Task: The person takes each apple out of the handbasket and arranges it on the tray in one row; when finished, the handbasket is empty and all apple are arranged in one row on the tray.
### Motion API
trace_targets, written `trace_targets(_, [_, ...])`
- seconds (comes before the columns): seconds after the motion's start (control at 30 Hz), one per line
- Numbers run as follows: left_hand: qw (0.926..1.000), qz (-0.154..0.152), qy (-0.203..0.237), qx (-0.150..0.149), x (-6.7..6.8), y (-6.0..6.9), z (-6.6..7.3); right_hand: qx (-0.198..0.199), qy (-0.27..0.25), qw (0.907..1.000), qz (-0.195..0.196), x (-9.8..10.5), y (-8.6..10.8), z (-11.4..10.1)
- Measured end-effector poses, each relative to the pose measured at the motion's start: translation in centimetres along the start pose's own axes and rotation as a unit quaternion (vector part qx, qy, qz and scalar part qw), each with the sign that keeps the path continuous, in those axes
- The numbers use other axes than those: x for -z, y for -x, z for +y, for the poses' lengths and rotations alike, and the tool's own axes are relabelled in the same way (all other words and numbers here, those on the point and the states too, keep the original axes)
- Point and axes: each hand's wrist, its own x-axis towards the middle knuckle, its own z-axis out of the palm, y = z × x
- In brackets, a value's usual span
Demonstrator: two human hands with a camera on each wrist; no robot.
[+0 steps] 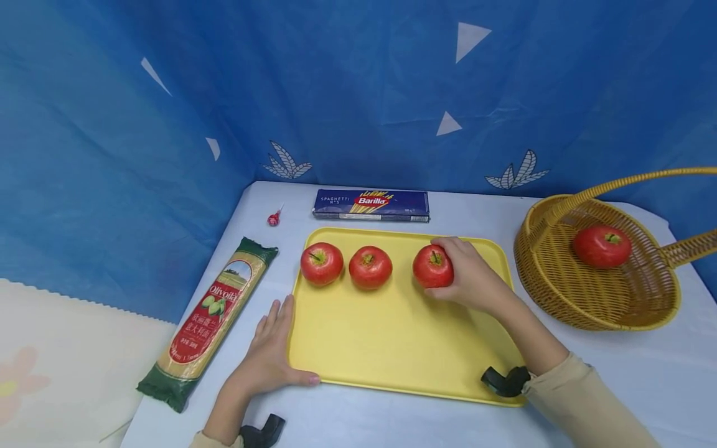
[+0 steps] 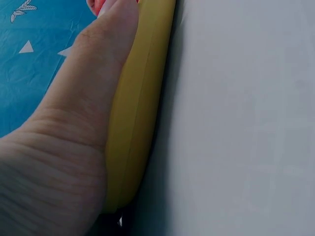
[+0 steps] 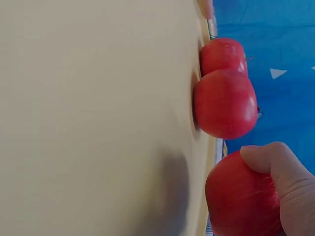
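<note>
The right hand (image 1: 467, 274) grips a red apple (image 1: 433, 266) over the right part of a yellow tray (image 1: 386, 336); in the right wrist view the thumb (image 3: 278, 164) presses on that apple (image 3: 241, 196). Two more apples, one at the tray's back left corner (image 1: 322, 264) and one beside it (image 1: 370, 267), rest on the tray. At the tray's front left corner the left hand (image 1: 269, 354) touches the rim with fingers spread and thumb extended. The left wrist view shows its thumb (image 2: 88, 73) along the tray's yellow edge (image 2: 135, 113).
A wicker basket (image 1: 560, 292) with a tall handle stands at the right, holding one apple (image 1: 602, 246). Behind the tray lies a blue spaghetti box (image 1: 371, 206). A pasta packet (image 1: 207, 323) and a small red lollipop (image 1: 274, 218) lie to the left.
</note>
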Motion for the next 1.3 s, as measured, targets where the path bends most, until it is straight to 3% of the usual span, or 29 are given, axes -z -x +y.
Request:
trace_targets(0.4, [1.0000,0.001,-0.002,-0.001,0.2,0.0,0.3,-0.026,-0.002,0.9977,-0.063,-1.0,-1.8,-0.7])
trace_targets(0.87, [1.0000,-0.002,0.003,-0.002,0.3,-0.1,0.5,-0.071,-0.109,0.9878,-0.086,-2.1,-1.4,0.0])
trace_targets(1.07, [1.0000,-0.002,0.003,-0.005,0.0,-0.1,0.0,-0.048,-0.083,0.9935,-0.062,-1.5,-0.5,0.0])
trace_targets(1.3, [1.0000,0.000,0.000,-0.006,0.0,-0.1,-0.1,-0.008,-0.073,0.9969,0.026,1.4,2.9,0.5])
